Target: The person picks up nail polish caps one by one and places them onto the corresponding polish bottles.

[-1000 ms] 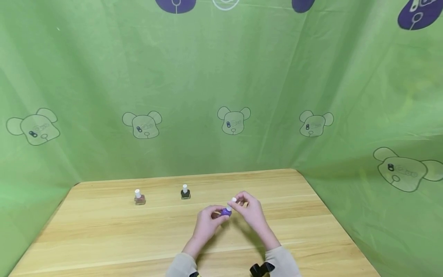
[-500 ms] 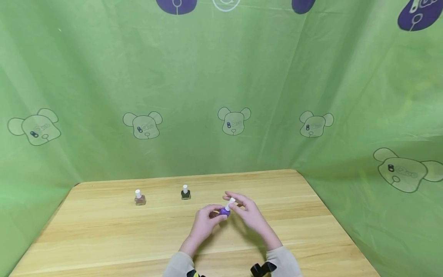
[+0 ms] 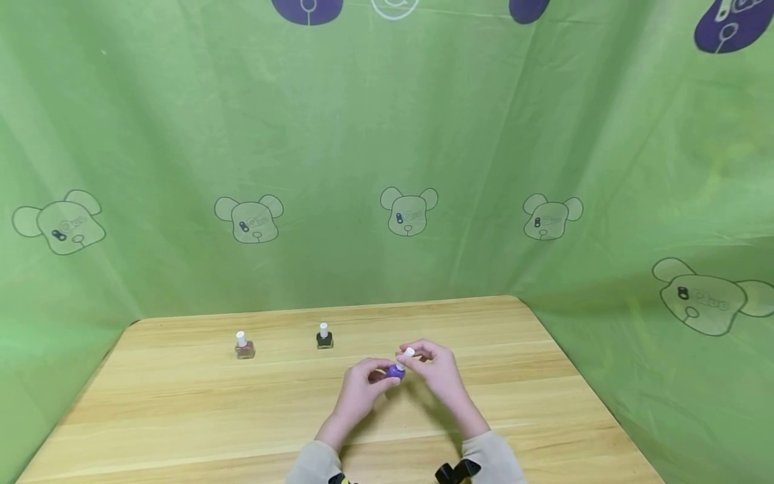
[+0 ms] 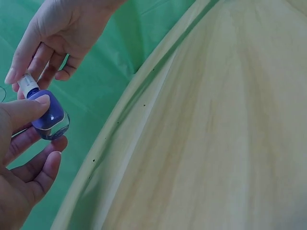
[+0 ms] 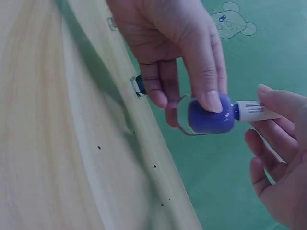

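Observation:
My left hand pinches a nail polish bottle with purple polish, its thumb pressed on the glass side. The white cap tilts up to the right, and the thumb and fingers of my right hand pinch it. A short purple neck shows between bottle and cap in the right wrist view. In the left wrist view the bottle has a thick clear glass base, pointing down and away from the cap. Both hands hold it above the table.
On the wooden table stand two more polish bottles with white caps: a dusky pink bottle at the back left and a black bottle to its right. A green curtain printed with bear heads surrounds the table's back and sides.
My right fingers straightened away from the cap half a second ago and have curled back onto it. My left hand keeps hold of the bottle, nearly unmoved.

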A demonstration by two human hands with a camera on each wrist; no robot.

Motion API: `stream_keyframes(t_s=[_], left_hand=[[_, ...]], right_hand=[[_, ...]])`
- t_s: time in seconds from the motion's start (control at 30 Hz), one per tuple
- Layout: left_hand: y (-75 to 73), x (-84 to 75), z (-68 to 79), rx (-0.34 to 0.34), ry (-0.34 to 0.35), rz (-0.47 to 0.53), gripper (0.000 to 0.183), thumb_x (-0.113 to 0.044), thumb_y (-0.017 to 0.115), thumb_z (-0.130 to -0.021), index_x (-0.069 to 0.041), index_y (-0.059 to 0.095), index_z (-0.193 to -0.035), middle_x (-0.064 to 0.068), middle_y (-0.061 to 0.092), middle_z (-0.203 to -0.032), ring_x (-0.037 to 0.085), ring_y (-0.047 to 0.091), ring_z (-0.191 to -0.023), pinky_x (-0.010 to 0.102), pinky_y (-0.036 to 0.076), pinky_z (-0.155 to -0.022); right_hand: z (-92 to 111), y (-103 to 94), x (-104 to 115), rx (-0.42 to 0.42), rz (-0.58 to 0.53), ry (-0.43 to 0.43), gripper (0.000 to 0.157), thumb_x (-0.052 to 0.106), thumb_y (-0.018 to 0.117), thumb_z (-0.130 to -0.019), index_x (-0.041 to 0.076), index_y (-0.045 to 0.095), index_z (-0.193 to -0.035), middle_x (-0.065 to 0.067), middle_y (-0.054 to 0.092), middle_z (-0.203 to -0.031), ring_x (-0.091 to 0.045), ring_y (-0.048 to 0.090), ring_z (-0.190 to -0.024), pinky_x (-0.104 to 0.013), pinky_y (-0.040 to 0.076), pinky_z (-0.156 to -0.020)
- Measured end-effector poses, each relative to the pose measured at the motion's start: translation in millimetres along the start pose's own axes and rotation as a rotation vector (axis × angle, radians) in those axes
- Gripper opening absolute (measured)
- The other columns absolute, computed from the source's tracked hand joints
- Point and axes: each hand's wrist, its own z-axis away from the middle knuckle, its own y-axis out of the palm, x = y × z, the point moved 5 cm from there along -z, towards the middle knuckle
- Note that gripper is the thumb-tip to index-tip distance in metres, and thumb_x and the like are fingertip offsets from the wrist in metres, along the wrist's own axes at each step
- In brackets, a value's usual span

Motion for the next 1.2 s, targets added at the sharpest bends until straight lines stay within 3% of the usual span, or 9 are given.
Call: stream_keyframes(t_s=[0.17, 0.27, 0.6, 0.8, 0.93, 1.07, 1.13, 1.2], left_hand=[[3.5, -2.5, 1.0, -0.012, -0.005, 0.0, 0.03, -0.023, 0.077, -0.081, -0.006, 0.071, -0.106, 0.01, 0.072, -0.101, 0.01, 0.067, -0.081, 0.016, 0.056, -0.073], [6.7, -3.9, 1.4, -0.015, 0.005, 0.011, 0.03, -0.022, 0.077, -0.081, -0.005, 0.071, -0.105, 0.011, 0.072, -0.1, 0.009, 0.067, -0.079, 0.017, 0.056, -0.072], [14.1, -6.6, 2.1, 0.002, -0.019, 0.028, 0.03, -0.023, 0.077, -0.081, -0.006, 0.071, -0.105, 0.01, 0.072, -0.102, 0.007, 0.067, -0.079, 0.015, 0.056, -0.072], [14.2, -6.2, 2.9, 0.001, -0.029, 0.037, 0.029, -0.023, 0.076, -0.082, -0.007, 0.071, -0.106, 0.009, 0.072, -0.101, 0.006, 0.065, -0.078, 0.015, 0.055, -0.072], [12.0, -3.9, 1.1, -0.024, -0.046, 0.054, 0.029, -0.023, 0.076, -0.083, -0.006, 0.071, -0.106, 0.011, 0.072, -0.101, 0.006, 0.064, -0.078, 0.016, 0.055, -0.072], [8.4, -2.9, -0.8, -0.045, -0.06, 0.075, 0.029, -0.02, 0.075, -0.084, -0.003, 0.07, -0.107, 0.014, 0.071, -0.102, 0.011, 0.066, -0.081, 0.016, 0.054, -0.072], [6.9, -3.0, -1.1, -0.042, -0.062, 0.078, 0.028, -0.019, 0.074, -0.085, -0.003, 0.07, -0.108, 0.014, 0.07, -0.103, 0.013, 0.066, -0.083, 0.016, 0.054, -0.072], [5.7, -3.3, -1.1, -0.037, -0.056, 0.076, 0.028, -0.019, 0.074, -0.085, -0.004, 0.07, -0.108, 0.015, 0.07, -0.104, 0.015, 0.066, -0.084, 0.015, 0.054, -0.073]], right_hand=[[0.0, -3.7, -1.3, -0.131, 0.007, -0.024, 0.018, 0.018, 0.084, -0.074, 0.008, 0.07, -0.081, -0.004, 0.071, -0.08, -0.007, 0.05, -0.065, -0.019, 0.041, -0.062], [0.5, -5.1, -2.2, -0.184, 0.0, -0.044, 0.022, 0.017, 0.086, -0.072, 0.009, 0.066, -0.074, 0.002, 0.065, -0.071, -0.005, 0.045, -0.059, -0.018, 0.038, -0.056], [1.6, -5.7, -3.8, -0.233, 0.024, -0.068, 0.032, 0.018, 0.086, -0.071, 0.008, 0.056, -0.071, 0.007, 0.051, -0.065, -0.006, 0.041, -0.058, -0.017, 0.036, -0.053], [-0.3, -6.0, -1.4, -0.15, 0.014, -0.06, 0.024, 0.019, 0.083, -0.076, 0.009, 0.061, -0.078, 0.004, 0.058, -0.073, -0.007, 0.047, -0.065, -0.018, 0.039, -0.059], [-2.0, -4.8, 1.9, -0.039, 0.025, -0.079, 0.023, 0.02, 0.075, -0.084, 0.01, 0.069, -0.104, -0.005, 0.071, -0.093, -0.008, 0.059, -0.084, -0.021, 0.044, -0.072], [-2.0, -1.0, 2.5, 0.138, 0.0, -0.138, 0.041, 0.023, 0.064, -0.094, 0.009, 0.058, -0.132, -0.009, 0.069, -0.122, -0.019, 0.063, -0.112, -0.037, 0.048, -0.098], [-1.3, 0.7, 2.4, 0.215, -0.04, -0.139, 0.045, 0.023, 0.059, -0.097, 0.008, 0.052, -0.138, -0.01, 0.065, -0.13, -0.024, 0.059, -0.122, -0.047, 0.043, -0.108], [-0.8, 1.6, 2.3, 0.268, -0.083, -0.127, 0.046, 0.023, 0.056, -0.098, 0.007, 0.048, -0.141, -0.011, 0.063, -0.133, -0.024, 0.057, -0.126, -0.048, 0.038, -0.113]])
